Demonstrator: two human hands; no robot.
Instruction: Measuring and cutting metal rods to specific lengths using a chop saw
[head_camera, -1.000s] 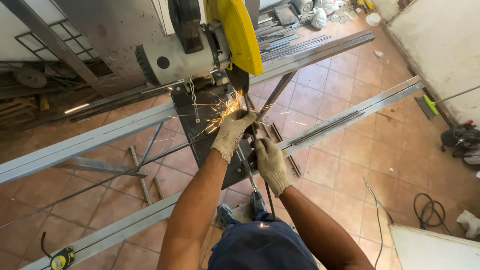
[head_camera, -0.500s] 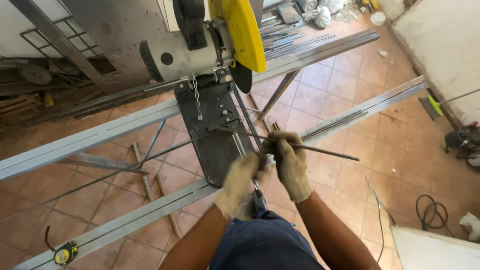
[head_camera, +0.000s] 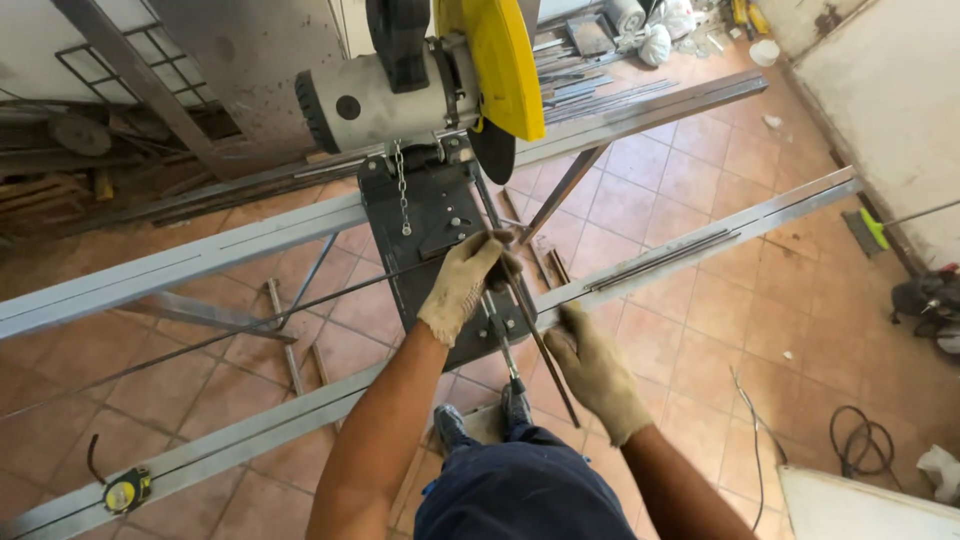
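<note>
My gloved left hand (head_camera: 465, 285) is closed around a long thin steel rod (head_camera: 250, 325) at the black base (head_camera: 425, 215) of a chop saw. The rod runs off to the left, over the floor. My gloved right hand (head_camera: 592, 370) is lower and to the right, by the near rail. It grips a short dark rod piece (head_camera: 530, 320) that slants up toward the saw base. The saw's yellow blade guard (head_camera: 495, 60) and grey motor (head_camera: 380, 100) are raised above the base.
Two long grey metal rails, the far rail (head_camera: 200, 255) and the near rail (head_camera: 250, 445), carry the saw across a tiled floor. A few rods (head_camera: 660, 262) lie on the near rail at right. A yellow tape measure (head_camera: 125, 490) sits at lower left. A cable (head_camera: 860, 440) coils on the floor, and scrap metal (head_camera: 590, 70) lies behind.
One second ago sparks flew at the blade. Since then the saw head has lifted, my left hand has moved up to the long rod, and my right hand has dropped back with the short piece.
</note>
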